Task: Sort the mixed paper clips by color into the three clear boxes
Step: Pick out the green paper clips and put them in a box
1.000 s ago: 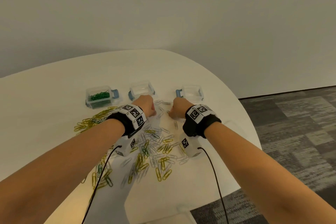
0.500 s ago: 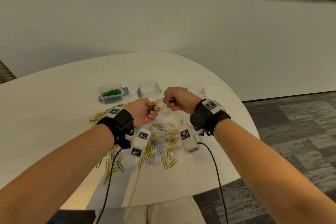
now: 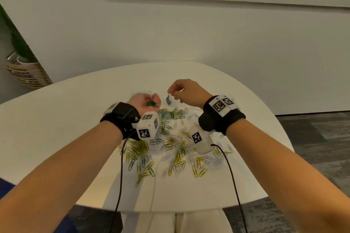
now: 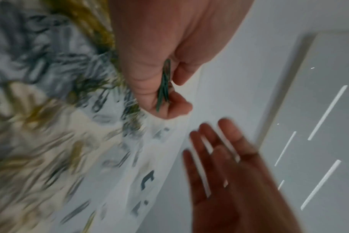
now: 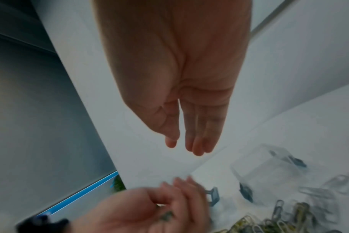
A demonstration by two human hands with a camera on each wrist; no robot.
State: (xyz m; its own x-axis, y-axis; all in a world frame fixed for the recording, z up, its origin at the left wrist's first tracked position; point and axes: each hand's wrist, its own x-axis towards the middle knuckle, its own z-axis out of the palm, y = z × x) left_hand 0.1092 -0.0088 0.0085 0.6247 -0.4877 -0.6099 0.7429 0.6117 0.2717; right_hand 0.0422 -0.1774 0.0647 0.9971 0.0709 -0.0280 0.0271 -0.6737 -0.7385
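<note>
My left hand is turned palm up above the far side of the pile, its fingers curled round a small bunch of green paper clips. The left wrist view shows those green clips held between palm and curled fingers. My right hand hovers just to the right with straight, relaxed fingers and holds nothing. Mixed yellow, green and pale paper clips lie spread on the white table. The hands mostly hide the clear boxes; one box's blue latch shows between them, and one clear box appears in the right wrist view.
A woven planter with a plant stands on the floor at far left. The table's near edge curves just before my lap. Black cables hang from both wrist cameras over the pile. Grey carpet lies to the right.
Both hands rose from the pile. The left hand turned palm up with green clips in it. The right hand let go, opened and drew away to the right.
</note>
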